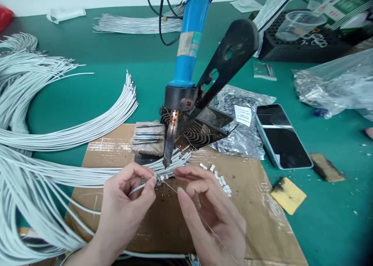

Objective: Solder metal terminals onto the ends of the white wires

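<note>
My left hand (125, 200) pinches the end of a white cable (136, 189) between thumb and fingertips. A small pale piece shows at that cable's tip, partly hidden by the fingers. In my right hand (208, 207) a thin solder wire (215, 235) runs past the thumb, its front end reaching the cable tip. Just above both hands, a blue-handled soldering iron (186, 60) points downward, clamped in a black holder (181, 98). Its dark tip (168, 153) is close over the cable end. Several small white connectors (224, 184) lie on the cardboard (256, 215) beside my right hand.
Bundles of white cables (58, 139) spread over the left side. Metal rods rest on a grey block (148, 139) by the iron. Rightward are a plastic bag of parts (239, 138), a phone (287, 141), a yellow sponge (288, 196) and a black crate (291, 50).
</note>
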`<state>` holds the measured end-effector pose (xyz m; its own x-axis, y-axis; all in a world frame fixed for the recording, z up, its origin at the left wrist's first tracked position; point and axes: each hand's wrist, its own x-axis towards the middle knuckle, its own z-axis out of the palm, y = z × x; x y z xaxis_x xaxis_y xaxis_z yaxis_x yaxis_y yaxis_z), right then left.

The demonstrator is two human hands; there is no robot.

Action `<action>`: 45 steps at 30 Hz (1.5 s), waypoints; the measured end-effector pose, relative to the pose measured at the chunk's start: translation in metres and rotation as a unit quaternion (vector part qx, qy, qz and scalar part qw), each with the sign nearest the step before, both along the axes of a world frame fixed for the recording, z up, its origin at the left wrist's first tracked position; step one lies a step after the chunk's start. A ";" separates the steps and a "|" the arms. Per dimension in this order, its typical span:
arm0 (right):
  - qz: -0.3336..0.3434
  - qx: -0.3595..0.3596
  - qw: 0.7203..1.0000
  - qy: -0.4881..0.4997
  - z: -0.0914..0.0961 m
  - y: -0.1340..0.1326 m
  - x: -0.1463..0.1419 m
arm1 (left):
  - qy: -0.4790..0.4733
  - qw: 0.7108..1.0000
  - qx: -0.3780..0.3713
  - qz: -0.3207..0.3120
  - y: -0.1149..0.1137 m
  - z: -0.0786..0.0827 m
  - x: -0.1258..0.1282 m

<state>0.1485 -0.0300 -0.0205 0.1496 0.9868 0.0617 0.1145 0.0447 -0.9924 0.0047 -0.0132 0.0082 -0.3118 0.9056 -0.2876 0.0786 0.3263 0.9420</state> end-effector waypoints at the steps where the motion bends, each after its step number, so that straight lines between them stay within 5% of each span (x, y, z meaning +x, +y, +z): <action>1: 0.001 0.002 1.000 -0.001 -0.001 0.001 -0.001 | 0.006 1.000 0.006 -0.005 0.001 -0.002 -0.001; 45: -0.042 -0.013 0.997 0.070 0.005 0.013 -0.007 | -0.003 0.997 0.073 -0.020 0.022 0.006 0.006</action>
<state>0.1418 -0.0168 -0.0158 0.2380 0.9712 0.0089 -0.0228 0.0148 -0.9996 0.0111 0.0093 0.0142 -0.2739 0.9495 -0.1529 0.0833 0.1819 0.9798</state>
